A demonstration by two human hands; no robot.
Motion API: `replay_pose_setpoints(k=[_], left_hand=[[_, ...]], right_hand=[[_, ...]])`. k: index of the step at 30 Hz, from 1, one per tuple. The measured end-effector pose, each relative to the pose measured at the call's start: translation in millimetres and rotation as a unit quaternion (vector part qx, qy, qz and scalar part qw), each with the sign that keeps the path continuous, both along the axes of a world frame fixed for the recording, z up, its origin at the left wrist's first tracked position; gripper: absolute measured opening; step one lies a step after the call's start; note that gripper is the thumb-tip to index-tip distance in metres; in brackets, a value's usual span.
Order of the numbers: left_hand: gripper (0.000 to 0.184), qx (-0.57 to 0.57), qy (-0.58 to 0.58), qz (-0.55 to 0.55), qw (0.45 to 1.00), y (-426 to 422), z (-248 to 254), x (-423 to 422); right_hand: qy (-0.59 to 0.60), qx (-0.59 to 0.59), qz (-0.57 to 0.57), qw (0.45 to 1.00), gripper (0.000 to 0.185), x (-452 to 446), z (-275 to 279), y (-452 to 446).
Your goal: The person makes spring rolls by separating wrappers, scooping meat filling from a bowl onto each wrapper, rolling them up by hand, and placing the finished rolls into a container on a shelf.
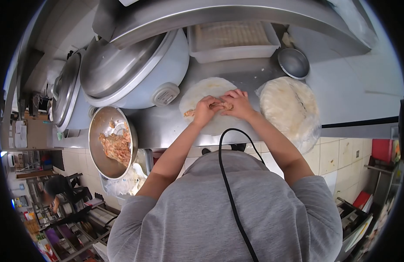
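Head camera's live, and I've got a steel tabletop [162,126] spread right across my feed. Filling its back-left corner, a big lidded pot [136,65], with a second lidded pot [69,96] beyond it to the left. Over at the right end, near the front edge, sits a plastic-wrapped stack [289,107] of pale rounds. Along the back edge, a white tray [237,53]. Down at the front edge, well to the left, a metal bowl [96,135] partly full of orange mixture. And here's the action: mid-tabletop, by the front edge, a thin pale sheet [202,89] lies flat under both hands. Left hand [204,111], fingers bent, pinching; right hand [239,105], thumb and fingers closing round the other end. Toward the back-right corner, a small bowl [293,63]. Smallest of all, the strip of filling [190,113] they're gripping, on the sheet, its left end poking out past the left hand.
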State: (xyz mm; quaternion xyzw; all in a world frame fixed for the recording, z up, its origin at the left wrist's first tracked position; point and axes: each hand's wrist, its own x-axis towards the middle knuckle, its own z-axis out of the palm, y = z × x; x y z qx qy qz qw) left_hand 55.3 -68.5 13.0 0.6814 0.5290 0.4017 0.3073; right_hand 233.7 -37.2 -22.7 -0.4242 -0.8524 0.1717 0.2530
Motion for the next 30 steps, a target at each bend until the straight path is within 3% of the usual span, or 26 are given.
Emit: replay_pose_setpoints(k=[2,6,8,12,16,18,21,22,23,24,27,29,30], left_hand=[[0.013,0.013,0.01,-0.01,1.0,3,-9,3],[0.013,0.029,0.039,-0.013,0.999,5,-11,12],[0.012,0.02,0.013,-0.012,1.0,6,-9,12],[0.013,0.032,0.025,-0.031,0.999,6,-12,15],[0.013,0.095,0.09,-0.039,0.991,8,-16,17],[0.014,0.02,0.005,-0.025,0.999,9,-15,17],[0.014,0.052,0.05,0.012,0.997,9,-13,15],[0.014,0.051,0.05,0.011,0.997,8,-14,14],[0.012,0.015,0.042,0.037,0.998,7,-14,14],[0.011,-0.019,0.034,0.063,0.997,6,-15,13],[0.01,-0.044,0.086,0.069,0.993,4,-17,5],[0.01,-0.021,0.076,0.057,0.995,3,-23,5],[0.009,0.004,0.066,0.047,0.997,2,-23,5]], right_hand=[[0.007,-0.02,0.012,1.0,0.022,6,1,1],[0.009,-0.036,0.004,0.999,0.021,9,-15,3],[0.045,0.039,-0.011,0.998,0.018,11,-11,0],[0.071,0.001,-0.032,0.997,0.017,21,6,-4],[0.013,-0.026,-0.018,0.999,0.025,32,-3,1],[0.0,-0.035,-0.019,0.999,0.03,34,2,0],[0.027,0.006,-0.054,0.998,0.035,31,9,-2],[-0.013,0.002,-0.026,1.0,0.046,28,5,0],[-0.053,-0.001,0.001,0.999,0.057,25,2,2],[-0.053,-0.001,0.0,0.999,0.057,21,1,2],[-0.042,0.004,0.002,0.999,0.054,3,-1,-3],[-0.015,-0.01,0.021,1.0,0.032,-5,-1,-4],[-0.014,-0.011,0.022,1.0,0.032,-5,-6,-3]])
